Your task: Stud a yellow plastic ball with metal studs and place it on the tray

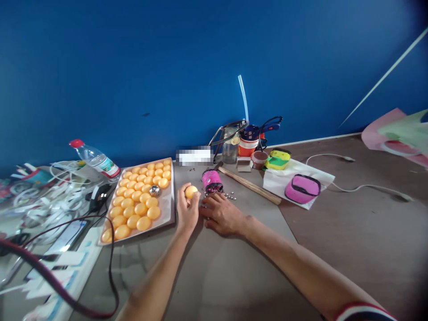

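Observation:
My left hand is closed around an orange ping-pong ball, held between thumb and fingers above the desk mat. My right hand lies palm down beside it, fingers apart, at the small metal balls scattered on the mat. What lies under those fingers is hidden. Just beyond them, a pink cylindrical pouch with black trim rests on its side, small balls at its mouth. Left of my hands, a shallow white tray holds rows of orange balls and one shiny silver ball.
A hammer with a wooden handle lies behind my right hand. A glass jar and an orange cup stand near the blue wall. Pink pouch sits on white paper at right. Cables and a tilted bottle crowd the left.

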### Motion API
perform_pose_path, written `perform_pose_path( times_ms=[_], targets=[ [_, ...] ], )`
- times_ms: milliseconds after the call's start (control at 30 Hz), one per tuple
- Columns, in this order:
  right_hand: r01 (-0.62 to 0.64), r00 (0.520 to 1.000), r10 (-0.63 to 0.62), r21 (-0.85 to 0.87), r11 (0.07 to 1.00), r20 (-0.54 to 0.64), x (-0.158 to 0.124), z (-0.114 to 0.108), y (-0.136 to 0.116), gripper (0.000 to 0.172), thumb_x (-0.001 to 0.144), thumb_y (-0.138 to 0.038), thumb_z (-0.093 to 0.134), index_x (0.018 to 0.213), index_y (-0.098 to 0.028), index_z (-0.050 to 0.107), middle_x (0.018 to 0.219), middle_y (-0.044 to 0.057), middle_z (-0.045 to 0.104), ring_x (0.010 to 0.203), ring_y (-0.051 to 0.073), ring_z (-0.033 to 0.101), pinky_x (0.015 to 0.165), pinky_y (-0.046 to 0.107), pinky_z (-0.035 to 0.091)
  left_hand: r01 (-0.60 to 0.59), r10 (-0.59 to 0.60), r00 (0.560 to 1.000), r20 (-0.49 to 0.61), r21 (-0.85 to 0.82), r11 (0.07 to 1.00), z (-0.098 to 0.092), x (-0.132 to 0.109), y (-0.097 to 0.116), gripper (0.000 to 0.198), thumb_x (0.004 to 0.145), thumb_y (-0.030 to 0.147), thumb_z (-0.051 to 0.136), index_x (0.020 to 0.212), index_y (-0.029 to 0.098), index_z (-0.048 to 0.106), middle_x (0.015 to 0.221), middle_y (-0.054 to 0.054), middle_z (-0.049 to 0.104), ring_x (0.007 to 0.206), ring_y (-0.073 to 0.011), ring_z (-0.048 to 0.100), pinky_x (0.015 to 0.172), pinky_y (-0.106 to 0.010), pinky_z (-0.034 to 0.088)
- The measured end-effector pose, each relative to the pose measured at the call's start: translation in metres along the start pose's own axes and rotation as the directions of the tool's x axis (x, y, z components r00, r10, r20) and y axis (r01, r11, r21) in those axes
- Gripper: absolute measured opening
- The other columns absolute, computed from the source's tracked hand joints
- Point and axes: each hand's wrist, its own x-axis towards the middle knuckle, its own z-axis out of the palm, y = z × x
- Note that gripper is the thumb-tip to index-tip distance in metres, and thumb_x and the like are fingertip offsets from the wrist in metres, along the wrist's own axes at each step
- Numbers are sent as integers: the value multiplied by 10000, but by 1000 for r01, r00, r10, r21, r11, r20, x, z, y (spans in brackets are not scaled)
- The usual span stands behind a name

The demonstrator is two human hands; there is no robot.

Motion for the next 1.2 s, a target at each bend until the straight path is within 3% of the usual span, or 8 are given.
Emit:
perform_pose_path(
  times_ms=[100, 233, 467, 733, 933, 1200],
  targets=[
    [50, 999, -50, -45, 998, 13, 0, 1, -3, 335, 777, -365, 607, 1080, -225, 624, 1246, 96, 481, 1198, 276, 323, 1026, 456, 225, -27, 27, 1000, 3, -12, 1000, 0, -1, 0, 404, 818, 391, 544, 1145, 162, 486, 1030, -95, 573, 865, -163, 605, 723, -275, 501],
    [45, 999, -43, -73, 996, 25, -1, 6, 1, 270, 821, -341, 560, 1056, -228, 631, 1213, 76, 525, 1224, 262, 313, 1043, 437, 218, 24, -24, 1000, 17, -18, 1000, 1, -2, 1, 399, 812, 386, 552, 1144, 174, 486, 1061, -97, 564, 900, -173, 596, 754, -283, 496],
    [-52, 998, 48, -120, 991, -35, 0, 9, 13, 202, 879, -236, 466, 940, -207, 657, 1041, 80, 606, 1084, 213, 436, 965, 376, 290, 56, -55, 998, 34, -19, 998, 3, -3, 4, 383, 810, 381, 556, 1126, 175, 490, 1040, -87, 557, 857, -162, 598, 762, -284, 483],
    [-201, 980, 197, -189, 961, -41, 0, 4, 17, 206, 872, -203, 456, 844, -185, 659, 904, 92, 618, 931, 209, 473, 795, 336, 307, 97, -95, 993, 66, -36, 995, 3, -2, 3, 394, 796, 385, 572, 1119, 174, 494, 1002, -75, 560, 845, -158, 592, 771, -282, 474],
    [-223, 975, 218, -206, 953, -46, 1, 6, 16, 208, 881, -191, 427, 902, -189, 634, 903, 82, 623, 898, 208, 477, 757, 332, 282, 122, -93, 978, 187, -152, 981, 5, -5, 8, 410, 776, 349, 606, 1130, 173, 495, 1094, -95, 552, 929, -176, 585, 830, -297, 473],
    [-246, 969, 245, -198, 949, -33, 1, 1, 14, 149, 836, -181, 472, 795, -162, 615, 851, 88, 624, 842, 198, 500, 748, 325, 281, 101, -23, 960, 281, -267, 958, 7, -9, 11, 394, 783, 293, 607, 1147, 183, 506, 1194, -115, 549, 1090, -219, 538, 956, -352, 410]
  ],
)
